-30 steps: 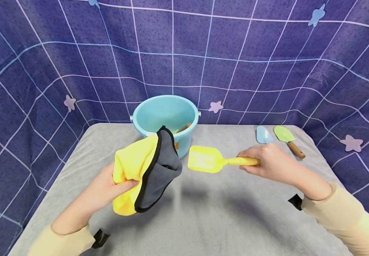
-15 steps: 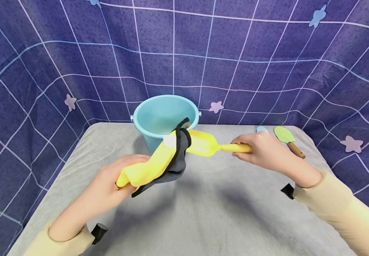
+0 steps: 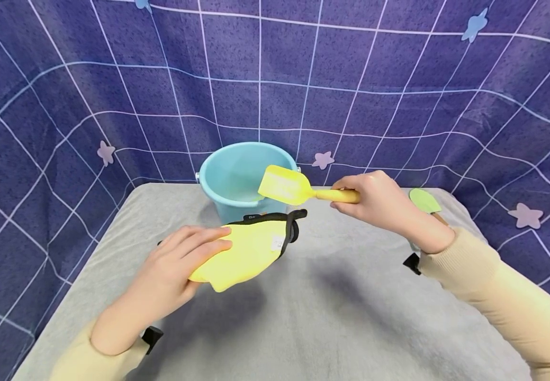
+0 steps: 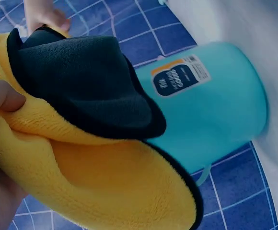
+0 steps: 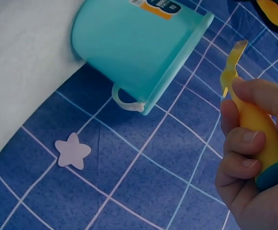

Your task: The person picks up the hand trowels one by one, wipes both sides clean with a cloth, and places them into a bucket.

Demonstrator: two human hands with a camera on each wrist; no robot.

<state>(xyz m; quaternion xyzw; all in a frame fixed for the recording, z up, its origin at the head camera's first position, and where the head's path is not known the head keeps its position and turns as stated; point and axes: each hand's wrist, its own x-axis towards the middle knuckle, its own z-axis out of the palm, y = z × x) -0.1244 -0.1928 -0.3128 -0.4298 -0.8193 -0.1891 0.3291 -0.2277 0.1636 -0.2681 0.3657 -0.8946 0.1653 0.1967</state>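
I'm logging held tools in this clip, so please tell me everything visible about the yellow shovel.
The yellow shovel, apparently plastic, has a broad blade, narrow neck and thick, rounded handle with a teal end. The right hand grips its handle, holding it raised off the grey surface. In the head view the blade points left, overlapping the right part of the blue bucket; the right wrist view shows a gap between them. I cannot tell whether anything lies on the blade.

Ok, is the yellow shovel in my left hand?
No, the right hand grips the yellow shovel, while the left hand holds the yellow cloth.
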